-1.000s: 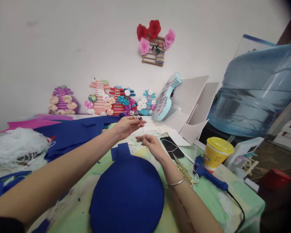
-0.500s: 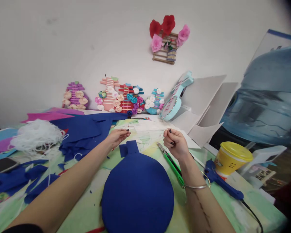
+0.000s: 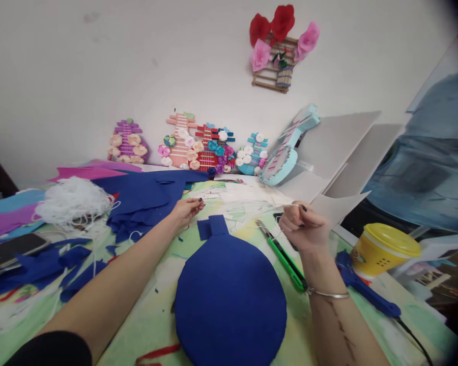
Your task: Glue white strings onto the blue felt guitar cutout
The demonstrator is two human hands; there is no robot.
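My left hand (image 3: pixel 189 210) is pinched closed above the far end of a blue felt-covered shape (image 3: pixel 231 300), which has a round body and a short neck. To the right, my right hand (image 3: pixel 304 223) is closed with its fingers curled. A thin white string (image 3: pixel 281 205) runs between the two hands, faint in the middle, its ends hidden in the fingers. The blue shape lies flat on the table below, touched by neither hand. A green utility knife (image 3: pixel 286 262) lies beside it, close to my right wrist.
A tangled heap of white string (image 3: pixel 74 201) and blue felt (image 3: pixel 145 198) lie left, near a phone (image 3: pixel 15 251). At right are a blue glue gun (image 3: pixel 370 290) and a yellow tub (image 3: pixel 385 249). Decorated instrument shapes (image 3: pixel 181 142) stand along the wall.
My right hand has moved right, away from my left hand, so the gap between them is wider. The camera view has shifted a little, too. Both hands stay closed.
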